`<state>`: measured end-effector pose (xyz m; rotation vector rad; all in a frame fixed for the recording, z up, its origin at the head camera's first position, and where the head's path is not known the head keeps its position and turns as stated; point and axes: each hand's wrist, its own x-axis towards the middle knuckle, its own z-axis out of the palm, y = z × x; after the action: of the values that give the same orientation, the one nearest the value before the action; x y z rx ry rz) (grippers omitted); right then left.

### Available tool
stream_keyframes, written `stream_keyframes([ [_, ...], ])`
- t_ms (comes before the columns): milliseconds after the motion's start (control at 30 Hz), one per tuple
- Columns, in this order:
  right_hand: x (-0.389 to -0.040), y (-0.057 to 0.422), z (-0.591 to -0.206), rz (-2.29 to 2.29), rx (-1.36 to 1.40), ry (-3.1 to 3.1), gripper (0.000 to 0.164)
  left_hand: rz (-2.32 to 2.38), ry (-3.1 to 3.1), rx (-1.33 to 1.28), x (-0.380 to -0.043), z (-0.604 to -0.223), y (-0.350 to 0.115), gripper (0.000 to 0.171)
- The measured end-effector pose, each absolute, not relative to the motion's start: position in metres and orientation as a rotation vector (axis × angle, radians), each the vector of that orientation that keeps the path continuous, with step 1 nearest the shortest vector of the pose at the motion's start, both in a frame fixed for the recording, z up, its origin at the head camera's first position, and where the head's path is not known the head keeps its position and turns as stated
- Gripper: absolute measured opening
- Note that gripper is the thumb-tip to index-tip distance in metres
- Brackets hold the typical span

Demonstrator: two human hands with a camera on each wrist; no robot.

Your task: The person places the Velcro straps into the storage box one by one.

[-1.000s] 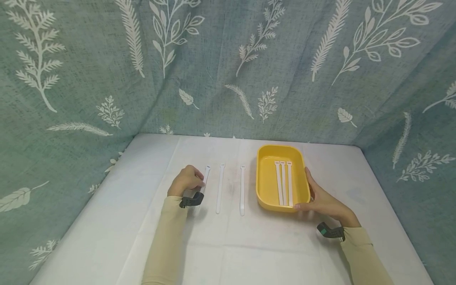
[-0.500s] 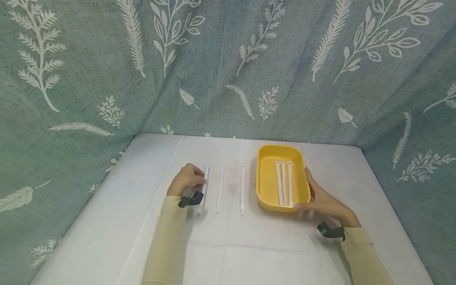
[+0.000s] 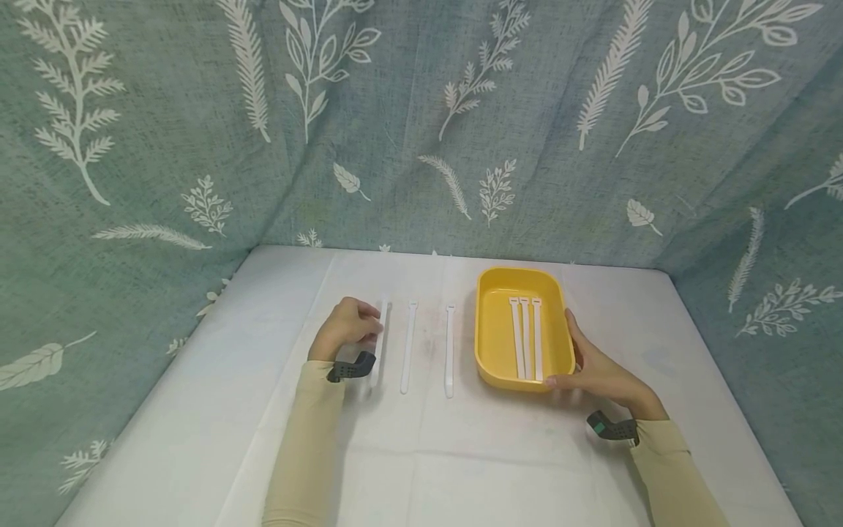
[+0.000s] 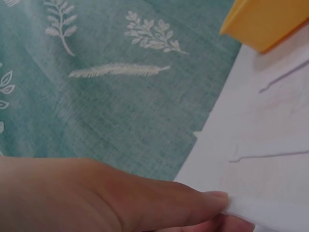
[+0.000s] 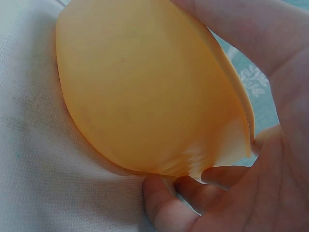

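Between thumb and fingers, my left hand (image 3: 345, 322) pinches a white hook-and-loop cable tie (image 3: 385, 316) at the left of the row. In the left wrist view the strap of that cable tie (image 4: 270, 215) runs off to the right from the thumb tip. Two more white cable ties, one nearer (image 3: 408, 348) and one farther right (image 3: 450, 351), lie lengthwise on the table. My right hand (image 3: 602, 373) grips the yellow tray (image 3: 494, 344) at its front right corner, thumb at the rim and fingers along the outer wall. Three white cable ties (image 3: 525, 337) lie side by side inside the tray.
A white cloth (image 3: 421, 483) covers the table. Green fabric with white leaf prints (image 3: 408, 132) hangs behind it and on both sides. A dark wrist camera (image 3: 352, 367) sits on the left wrist, another dark camera (image 3: 612, 427) on the right.
My left hand has moved slightly away from me, bringing its cable tie up off the cloth. The right hand and the tray have stayed put.
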<state>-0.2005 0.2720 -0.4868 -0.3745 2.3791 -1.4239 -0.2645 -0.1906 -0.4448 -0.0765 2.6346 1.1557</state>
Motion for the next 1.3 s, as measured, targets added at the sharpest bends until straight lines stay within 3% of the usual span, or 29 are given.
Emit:
stream_keyframes([
  [1300,-0.202,0.275,-0.484,-1.413,-0.365,2.360,0.139,1.705,2.484,0.073,-0.263,-0.432,-0.158,0.039],
])
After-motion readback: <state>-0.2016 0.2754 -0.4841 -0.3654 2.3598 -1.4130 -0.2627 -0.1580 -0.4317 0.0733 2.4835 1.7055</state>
